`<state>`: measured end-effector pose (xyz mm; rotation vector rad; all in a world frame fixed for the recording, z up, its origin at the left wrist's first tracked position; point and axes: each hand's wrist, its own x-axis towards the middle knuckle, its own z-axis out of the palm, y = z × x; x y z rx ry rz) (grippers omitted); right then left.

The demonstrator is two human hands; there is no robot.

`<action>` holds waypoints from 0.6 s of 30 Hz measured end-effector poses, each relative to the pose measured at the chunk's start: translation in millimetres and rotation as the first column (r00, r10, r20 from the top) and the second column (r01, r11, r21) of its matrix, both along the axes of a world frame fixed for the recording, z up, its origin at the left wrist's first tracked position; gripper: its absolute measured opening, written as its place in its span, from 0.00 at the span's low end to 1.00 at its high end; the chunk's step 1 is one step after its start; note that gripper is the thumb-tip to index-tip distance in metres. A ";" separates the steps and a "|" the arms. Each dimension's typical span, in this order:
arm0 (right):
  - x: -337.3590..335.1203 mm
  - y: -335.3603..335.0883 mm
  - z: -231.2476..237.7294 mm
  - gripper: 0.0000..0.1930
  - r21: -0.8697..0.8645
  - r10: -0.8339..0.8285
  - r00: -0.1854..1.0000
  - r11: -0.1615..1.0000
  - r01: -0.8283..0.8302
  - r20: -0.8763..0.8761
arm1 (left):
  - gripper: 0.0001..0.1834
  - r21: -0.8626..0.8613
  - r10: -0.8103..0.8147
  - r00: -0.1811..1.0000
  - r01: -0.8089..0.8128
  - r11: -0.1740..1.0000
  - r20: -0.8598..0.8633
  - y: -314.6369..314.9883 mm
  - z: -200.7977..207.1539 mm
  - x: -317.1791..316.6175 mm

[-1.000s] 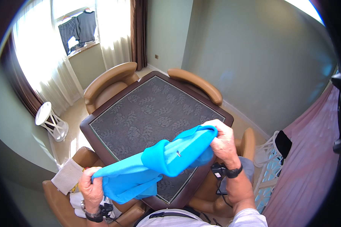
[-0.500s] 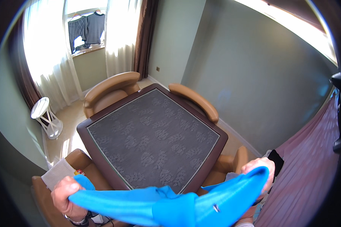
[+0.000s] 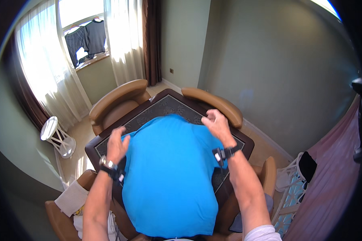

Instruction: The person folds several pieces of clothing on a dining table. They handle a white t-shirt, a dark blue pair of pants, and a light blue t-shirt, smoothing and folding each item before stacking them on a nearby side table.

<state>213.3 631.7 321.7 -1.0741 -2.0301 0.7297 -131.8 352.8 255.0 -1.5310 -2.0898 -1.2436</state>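
A bright blue T-shirt lies spread over the table, its lower edge hanging past the near corner towards me. My left hand is open beside the shirt's upper left side, thumb apart from the fingers. Over at the upper right, my right hand hovers at the sleeve, fingers loosely bent and apart, gripping nothing. Both wrists wear dark straps with small devices, and a metal watch sits on the left one. Cloth covers most of the dark leaf-patterned tabletop.
Tan chairs surround the table. The near left chair carries a pale towel and other cloth; grey cloth lies on the near right one. A white stand is by the curtains, a white rack with a black item at right.
The blue shirt, earlier stretched in the air between both closed hands, now lies on the table. Both hands have let go and moved forward.
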 end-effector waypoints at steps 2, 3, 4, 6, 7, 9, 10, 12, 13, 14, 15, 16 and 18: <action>10.2 -26.1 -27.9 0.20 -0.128 0.148 0.982 0.978 -0.162 -0.113 | 0.21 -0.159 -0.012 0.998 0.021 0.987 0.057 -25.9 -55.5 17.5; 15.5 -41.4 -35.5 0.17 -0.283 0.153 0.972 0.938 -0.199 -0.177 | 0.21 -0.237 -0.012 0.995 0.036 0.971 0.099 -41.9 -81.7 30.0; 27.7 -59.2 -38.0 0.14 -0.313 0.222 0.935 0.899 -0.305 -0.276 | 0.21 -0.265 -0.024 0.993 0.053 0.963 0.113 -56.3 -104.7 41.8; 42.4 -92.1 -33.2 0.13 -0.409 0.186 0.917 0.851 -0.330 -0.353 | 0.23 -0.395 0.009 0.984 0.062 0.916 0.176 -88.1 -143.0 65.8; 48.2 -108.6 -26.1 0.12 -0.428 0.168 0.913 0.842 -0.329 -0.371 | 0.24 -0.413 0.025 0.985 0.049 0.909 0.171 -102.7 -159.0 79.5; 58.0 -142.6 -1.4 0.09 -0.417 0.177 0.866 0.820 -0.393 -0.468 | 0.25 -0.466 0.071 0.985 0.011 0.885 0.159 -130.2 -184.2 106.9; 63.1 -160.9 17.8 0.08 -0.390 0.200 0.832 0.810 -0.437 -0.518 | 0.25 -0.466 0.058 0.986 0.022 0.884 0.155 -142.2 -193.0 117.2; 74.1 -201.8 68.5 0.07 -0.247 0.278 0.728 0.815 -0.524 -0.627 | 0.27 -0.514 0.055 0.988 0.029 0.857 0.147 -163.6 -203.9 135.1; 77.3 -221.8 94.6 0.03 -0.091 0.356 0.641 0.827 -0.556 -0.680 | 0.27 -0.491 0.023 0.991 0.044 0.870 0.131 -173.4 -206.8 141.6; 79.5 -239.1 119.5 0.04 0.149 0.527 0.522 0.785 -0.602 -0.670 | 0.26 -0.501 0.012 0.992 0.054 0.864 0.129 -180.8 -208.4 145.7; 73.7 -272.4 128.9 0.04 0.271 0.413 0.175 0.808 -0.523 -0.894 | 0.26 -0.496 -0.005 0.994 0.060 0.866 0.111 -186.0 -209.1 149.0; 81.5 -278.6 152.9 0.04 0.454 0.619 0.070 0.643 -0.618 -0.782 | 0.26 -0.466 -0.028 0.997 0.060 0.883 0.076 -190.3 -209.4 152.1; 96.0 -309.0 190.8 0.09 0.448 0.689 0.008 0.481 -0.753 -0.725 | 0.27 -0.495 -0.045 0.994 0.090 0.864 0.102 -195.6 -208.8 156.1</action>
